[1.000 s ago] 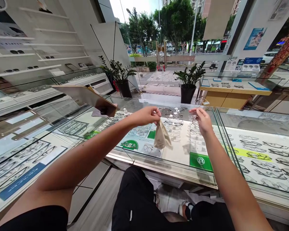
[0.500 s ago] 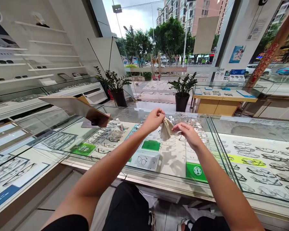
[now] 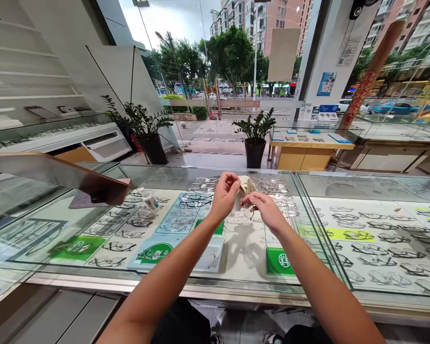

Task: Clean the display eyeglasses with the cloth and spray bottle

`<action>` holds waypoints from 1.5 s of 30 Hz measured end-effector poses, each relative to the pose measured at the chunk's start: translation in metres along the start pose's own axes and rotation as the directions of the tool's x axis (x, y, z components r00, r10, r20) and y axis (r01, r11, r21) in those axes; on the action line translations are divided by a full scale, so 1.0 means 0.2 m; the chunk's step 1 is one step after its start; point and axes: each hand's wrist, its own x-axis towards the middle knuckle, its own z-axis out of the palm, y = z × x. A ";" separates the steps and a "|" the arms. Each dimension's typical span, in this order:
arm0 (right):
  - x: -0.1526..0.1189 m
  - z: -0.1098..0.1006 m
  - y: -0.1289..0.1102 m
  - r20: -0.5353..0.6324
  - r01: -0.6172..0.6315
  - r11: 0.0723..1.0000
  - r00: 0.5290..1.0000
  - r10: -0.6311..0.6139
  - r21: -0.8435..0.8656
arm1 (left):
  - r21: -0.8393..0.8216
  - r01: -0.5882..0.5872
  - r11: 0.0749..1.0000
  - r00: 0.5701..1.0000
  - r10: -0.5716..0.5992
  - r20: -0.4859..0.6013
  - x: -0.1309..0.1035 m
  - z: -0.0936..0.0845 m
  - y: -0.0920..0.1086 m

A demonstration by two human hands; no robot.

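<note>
Above the glass display case, my left hand (image 3: 226, 193) pinches a beige cloth (image 3: 248, 184) with bent fingers. My right hand (image 3: 264, 206) is close beside it on the right, fingers closed on thin-rimmed glasses (image 3: 251, 213) whose frame shows only in part. Part of the cloth bunches up between the two hands, covering some of the glasses. Below them, inside the case, several rows of eyeglasses lie on a white surface.
A white bottle (image 3: 149, 199) stands on the left of the glass case (image 3: 236, 282). A tilted mirror or board (image 3: 57, 174) juts in from the left. Two potted plants (image 3: 255, 153) stand beyond the case.
The view has shifted right and closer to the case. My hands have come nearer together, and the cloth, which hung down from my left hand, is now bunched up around the glasses.
</note>
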 end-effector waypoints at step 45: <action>0.00 0.04 0.08 0.094 0.082 0.996 0.992 -0.078 -0.040 | -0.370 0.523 0.768 0.836 -0.376 0.400 -0.08 -0.02 0.00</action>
